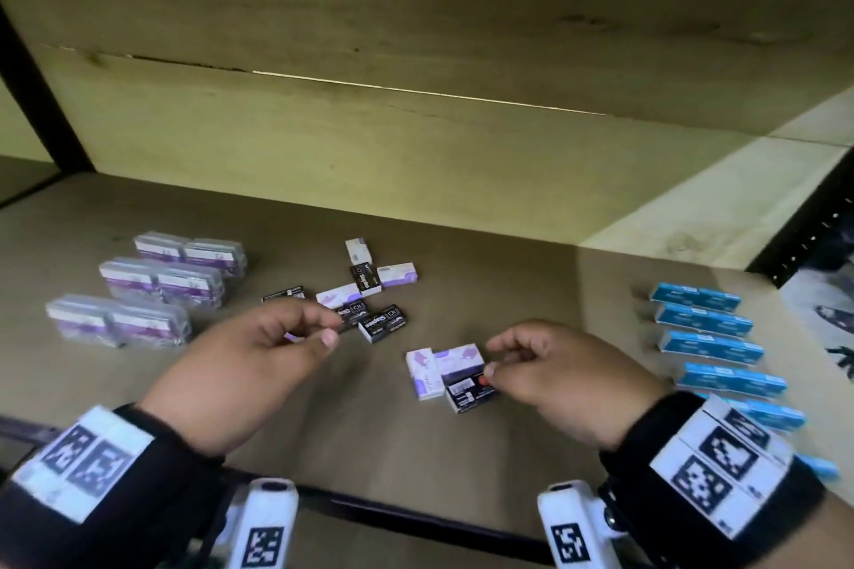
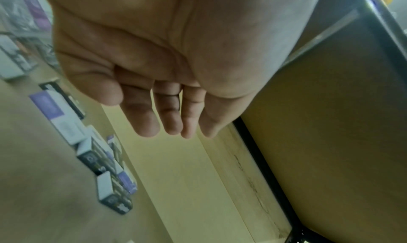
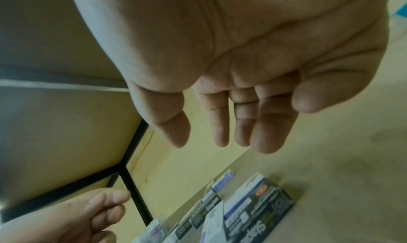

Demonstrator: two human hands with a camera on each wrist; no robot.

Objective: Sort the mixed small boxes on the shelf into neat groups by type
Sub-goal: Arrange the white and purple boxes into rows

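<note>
Left hand (image 1: pixel 259 351) and right hand (image 1: pixel 550 365) hover relaxed, seemingly empty, above staple boxes (image 1: pixel 383 322). Purple packs (image 1: pixel 161 282) lie left, blue boxes (image 1: pixel 707 319) right.
</note>
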